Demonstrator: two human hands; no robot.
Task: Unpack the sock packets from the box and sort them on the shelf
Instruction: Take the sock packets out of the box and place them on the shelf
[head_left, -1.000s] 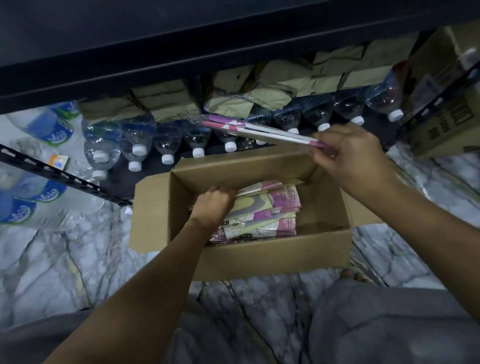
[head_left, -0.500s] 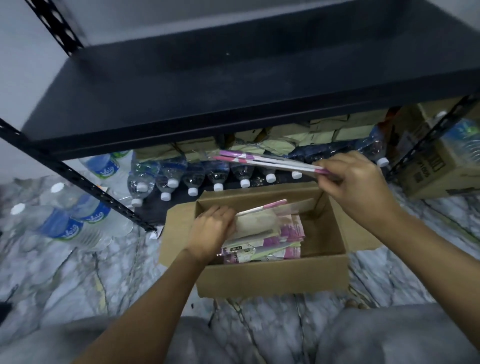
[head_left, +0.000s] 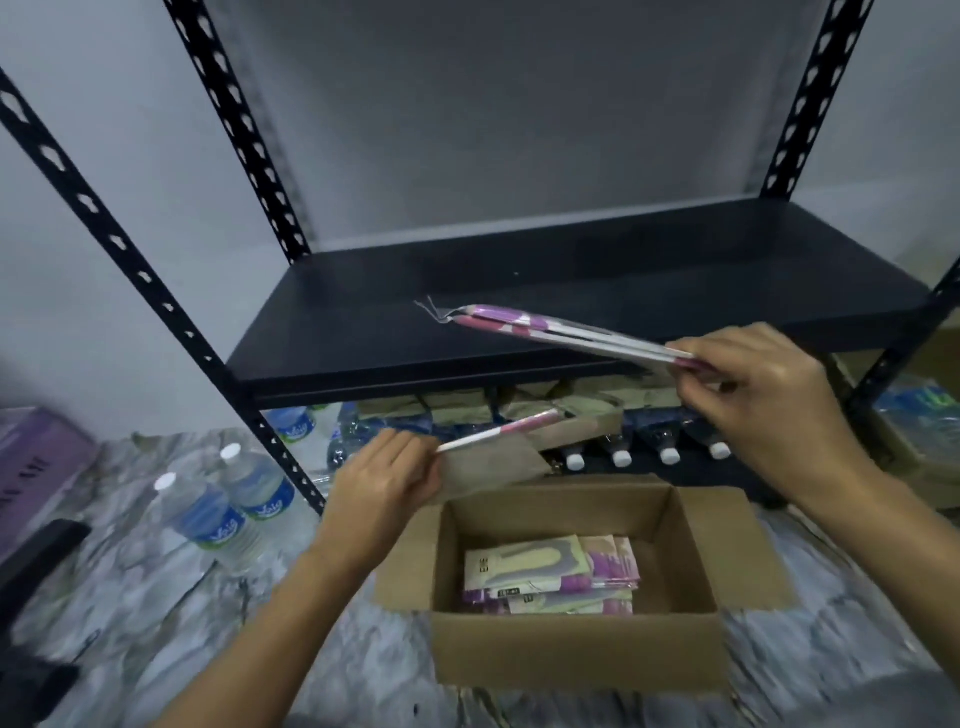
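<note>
While lifting packets clear of the box (head_left: 571, 649), holding two flat packets (head_left: 561, 332) edge-on in the closed right hand (head_left: 769, 400), over the front of the shelf (head_left: 467, 312), probably for sliding on flat. Pinching one more packet (head_left: 498, 431) in the closed left hand (head_left: 379, 488), just above the box. Remaining packets (head_left: 550, 577) lying stacked in the box: thin, glossy, pink-purple with pale sock prints.

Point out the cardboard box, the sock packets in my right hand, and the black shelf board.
cardboard box (head_left: 571, 649), head view, its front wall.
sock packets in the right hand (head_left: 561, 330), head view, middle of the bundle.
black shelf board (head_left: 363, 332), head view, bare top surface.
</note>
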